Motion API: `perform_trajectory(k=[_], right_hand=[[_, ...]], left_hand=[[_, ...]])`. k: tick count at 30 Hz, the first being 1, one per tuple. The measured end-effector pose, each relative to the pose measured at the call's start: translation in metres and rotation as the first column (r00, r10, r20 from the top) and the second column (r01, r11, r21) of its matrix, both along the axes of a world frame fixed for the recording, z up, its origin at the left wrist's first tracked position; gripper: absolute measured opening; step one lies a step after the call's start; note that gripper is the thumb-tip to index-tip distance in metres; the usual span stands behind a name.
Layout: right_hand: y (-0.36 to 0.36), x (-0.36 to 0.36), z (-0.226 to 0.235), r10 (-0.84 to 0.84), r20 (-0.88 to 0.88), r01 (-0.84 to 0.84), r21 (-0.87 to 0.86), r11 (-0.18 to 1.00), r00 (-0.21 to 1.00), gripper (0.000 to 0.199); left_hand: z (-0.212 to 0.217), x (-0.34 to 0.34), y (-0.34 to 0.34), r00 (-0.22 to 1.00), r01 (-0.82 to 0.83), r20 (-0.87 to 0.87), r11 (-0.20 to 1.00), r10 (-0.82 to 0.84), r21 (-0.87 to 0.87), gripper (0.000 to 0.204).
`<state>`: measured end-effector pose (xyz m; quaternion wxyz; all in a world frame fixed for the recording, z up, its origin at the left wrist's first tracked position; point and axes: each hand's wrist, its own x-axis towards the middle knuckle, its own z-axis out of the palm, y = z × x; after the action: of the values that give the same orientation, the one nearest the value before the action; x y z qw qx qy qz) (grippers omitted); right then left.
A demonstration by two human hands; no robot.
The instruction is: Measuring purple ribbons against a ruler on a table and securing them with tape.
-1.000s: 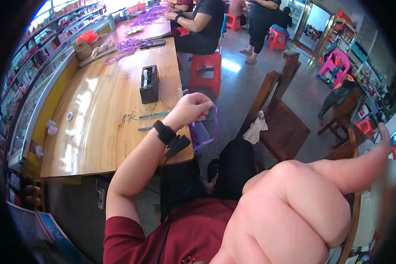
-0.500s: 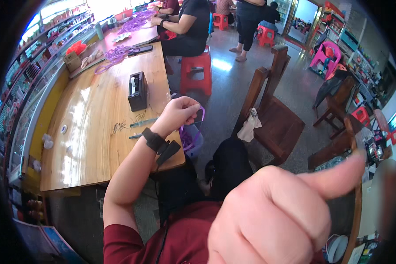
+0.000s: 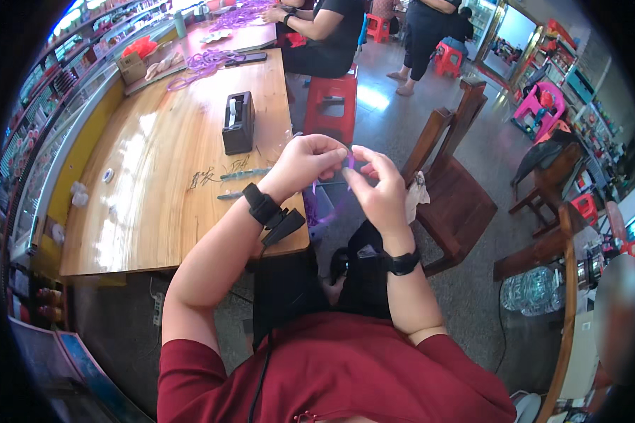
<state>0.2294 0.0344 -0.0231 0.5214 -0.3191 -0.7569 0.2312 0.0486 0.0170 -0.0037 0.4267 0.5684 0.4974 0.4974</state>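
Note:
Above the table's near right corner, my two hands meet around a narrow purple ribbon [image 3: 351,163]. My left hand [image 3: 309,166] is closed in a pinch, its fingertips at the ribbon. My right hand [image 3: 382,187] faces it, thumb and forefinger curled about the same strip; their exact contact is partly hidden. More purple ribbon [image 3: 323,217] hangs in loops below my hands, beside the table edge. A black band with a dangling black piece is on my left wrist, another dark band on my right.
On the wooden table [image 3: 141,211] stand a black tape dispenser [image 3: 238,123], thin green sticks [image 3: 243,174] and a small tape roll [image 3: 107,175]. Purple ribbon [image 3: 208,63] lies at its far end, near a seated person. A wooden chair [image 3: 458,201] and red stools [image 3: 331,106] stand to the right.
My right hand has moved from close in front of the camera, thumb out, to the ribbon beside my left hand. The view has shifted slightly.

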Motion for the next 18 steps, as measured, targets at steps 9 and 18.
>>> perform_trajectory(k=[9,18], right_hand=[[0.025,-0.004,-0.024,-0.13,-0.032,0.134,0.211,0.968,0.991,0.016],[0.054,0.004,-0.034,0.0,0.208,-0.023,0.108,0.994,0.978,0.013]], left_hand=[[0.002,-0.002,0.001,0.997,0.056,-0.056,0.996,-0.06,-0.064,0.026],[-0.002,-0.014,0.006,0.961,0.079,-0.261,0.995,-0.091,-0.058,0.026]])
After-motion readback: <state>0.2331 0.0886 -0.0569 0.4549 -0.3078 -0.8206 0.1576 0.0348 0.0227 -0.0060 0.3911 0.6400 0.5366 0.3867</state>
